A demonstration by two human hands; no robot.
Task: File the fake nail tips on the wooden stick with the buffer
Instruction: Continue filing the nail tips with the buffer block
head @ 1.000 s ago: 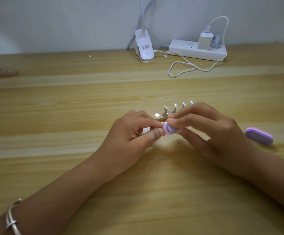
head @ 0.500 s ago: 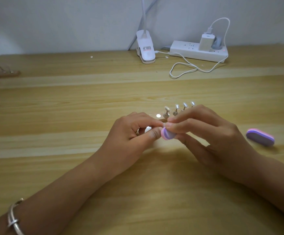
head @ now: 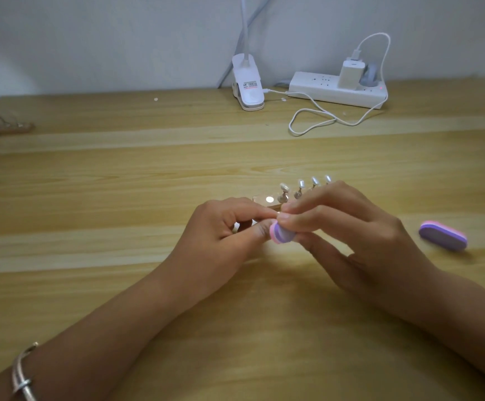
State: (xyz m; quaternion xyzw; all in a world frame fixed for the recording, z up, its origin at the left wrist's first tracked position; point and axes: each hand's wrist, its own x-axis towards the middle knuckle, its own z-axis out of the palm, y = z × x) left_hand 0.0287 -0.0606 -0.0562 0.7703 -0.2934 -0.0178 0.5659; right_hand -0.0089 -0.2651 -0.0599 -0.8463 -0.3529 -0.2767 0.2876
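Head view shows, nearest to the camera, two bare forearms coming over the wooden table, and the left wrist wears a silver bracelet. A little farther, the hands meet at the middle of the table. The left hand has thumb and forefinger pinched together on something small, probably one nail tip or its holder, but the fingers hide it and I cannot tell which. The right hand is clamped on a small pink and purple buffer, whose rounded end touches the left fingertips. Just behind the hands lies the wooden stick, with a row of fake nail tips standing upright on little mounts; one round spot at its left end looks empty. To the right, well apart from the hands, a second buffer lies flat on the table. At the far edge, near the wall, stand a white clip lamp base and a power strip with a charger and a looped cable. I judge that the filing step is in hand, on one tip. The next move calls for short light strokes with a firm left pinch, so that the small piece does not slip.
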